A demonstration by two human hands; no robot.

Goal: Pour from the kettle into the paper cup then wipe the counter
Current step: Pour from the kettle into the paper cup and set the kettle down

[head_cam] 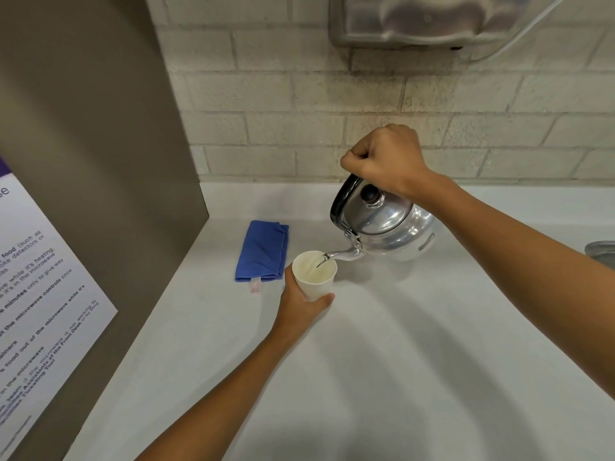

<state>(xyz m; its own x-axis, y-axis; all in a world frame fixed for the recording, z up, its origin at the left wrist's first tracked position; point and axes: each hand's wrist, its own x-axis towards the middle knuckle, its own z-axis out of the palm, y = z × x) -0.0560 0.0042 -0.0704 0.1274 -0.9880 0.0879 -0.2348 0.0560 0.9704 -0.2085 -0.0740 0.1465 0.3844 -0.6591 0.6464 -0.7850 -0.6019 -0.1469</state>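
Step in hand: pouring, by my reading; wiping not yet begun.
Right hand [382,158]: fist curled tight round the black handle of the kettle [386,224], holding it tipped spout-down toward my left, clear of the surface.
Left hand [301,302]: wrapped round the lower wall of the paper cup [314,272], thumb across the near side, fingers behind and hidden.
Paper cup: upright on the surface [416,344] or just above it; I cannot tell which. Pale liquid inside, level well below the rim.
Spout [336,256]: tip over the cup's right rim, a thin stream running down inside.
Cloth [263,251]: blue, folded, flat on the surface just left of the cup, beside my left hand.
Other: notice [43,294] on the brown panel at left; metal dispenser [419,19] on the brick wall above.
Risk, overshoot: the spout sits near the rim edge; more tilt could throw the stream past the wall onto my thumb.
Risk, squeeze: the paper wall is soft; a harder grip may buckle it and slop liquid out.
Risk, lid: the kettle leans steeply; its knobbed lid could slip and dump water.
Risk, heat: temperature unknown; no steam visible.
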